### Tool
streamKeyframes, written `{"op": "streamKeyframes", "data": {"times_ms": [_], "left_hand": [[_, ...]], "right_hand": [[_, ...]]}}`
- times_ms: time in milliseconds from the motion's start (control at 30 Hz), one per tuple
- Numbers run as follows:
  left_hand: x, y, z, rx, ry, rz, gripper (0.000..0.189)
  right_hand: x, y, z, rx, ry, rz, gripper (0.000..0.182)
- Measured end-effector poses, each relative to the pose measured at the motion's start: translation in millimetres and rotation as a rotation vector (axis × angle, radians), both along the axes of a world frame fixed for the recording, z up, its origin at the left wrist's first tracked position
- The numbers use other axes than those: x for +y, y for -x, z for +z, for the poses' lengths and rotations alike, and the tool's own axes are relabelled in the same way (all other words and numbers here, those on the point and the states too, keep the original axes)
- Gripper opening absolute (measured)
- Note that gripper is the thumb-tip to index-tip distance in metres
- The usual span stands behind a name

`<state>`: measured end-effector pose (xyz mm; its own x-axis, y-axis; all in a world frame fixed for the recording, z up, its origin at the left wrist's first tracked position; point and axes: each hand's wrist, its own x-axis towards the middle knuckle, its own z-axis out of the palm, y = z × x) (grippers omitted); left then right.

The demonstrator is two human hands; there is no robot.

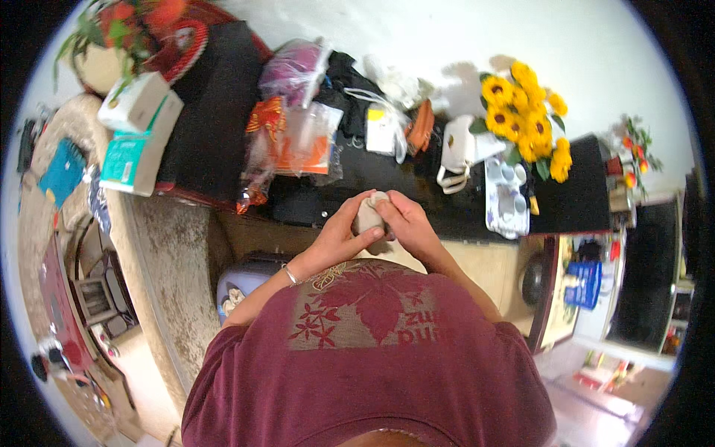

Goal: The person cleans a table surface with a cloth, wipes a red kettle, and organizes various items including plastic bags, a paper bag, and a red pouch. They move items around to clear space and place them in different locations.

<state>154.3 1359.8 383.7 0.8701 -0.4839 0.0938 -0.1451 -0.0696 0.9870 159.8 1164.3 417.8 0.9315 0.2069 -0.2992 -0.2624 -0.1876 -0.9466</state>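
Note:
A small rounded beige-grey object (366,217), perhaps a cloth bundle, is held between both hands in front of my chest. My left hand (342,228) cups it from the left, with the thumb across its lower side. On its right, my right hand (412,221) presses with the thumb near the top, where a small folded or knotted part (380,197) shows. The fingers partly cover the object, so its exact kind cannot be told. Just beyond the hands runs the front edge of a black tabletop (363,190).
Plastic-wrapped packages (301,139), a white handbag (459,139), an orange pouch (422,128) and a white tray with cups (507,195) lie on the tabletop. Yellow artificial sunflowers (525,112) stand at right. Tissue packs (137,145) sit at left; a purple-grey bin (246,279) stands below.

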Motion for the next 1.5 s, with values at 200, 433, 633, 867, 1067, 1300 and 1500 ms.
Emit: {"op": "streamKeyframes", "data": {"times_ms": [200, 433, 633, 867, 1067, 1300, 1500], "left_hand": [[-13.8, 3.8, -25.0, 0.325, 0.061, -0.18, 0.043], [-51.5, 18.5, -7.9, 0.14, -0.178, -0.148, 0.022], [-110.0, 44.4, -10.1, 0.501, 0.154, -0.087, 0.039], [-215.0, 64.8, -14.0, 0.667, 0.128, -0.387, 0.044], [-333.1, 80.8, -25.0, 0.625, -0.076, -0.582, 0.039], [-445.1, 96.6, -66.1, 0.518, -0.141, -0.982, 0.041], [-538.8, 101.0, -111.4, 0.497, -0.204, -1.181, 0.042]], "right_hand": [[-28.0, 36.1, -0.5, 0.062, -0.115, -0.062, 0.014], [-83.3, 72.2, -26.5, 0.011, -0.134, -0.192, 0.015], [-192.1, 129.6, -57.7, 0.022, -0.116, -0.571, 0.02], [-312.0, 323.4, -173.2, 0.147, 0.205, -1.089, 0.029], [-309.9, 516.2, -221.4, 0.638, 0.29, -1.308, 0.026], [-213.8, 631.1, -288.8, 0.835, 0.203, -1.469, 0.027], [-228.3, 631.5, -300.6, 0.858, 0.19, -1.549, 0.027]]}}
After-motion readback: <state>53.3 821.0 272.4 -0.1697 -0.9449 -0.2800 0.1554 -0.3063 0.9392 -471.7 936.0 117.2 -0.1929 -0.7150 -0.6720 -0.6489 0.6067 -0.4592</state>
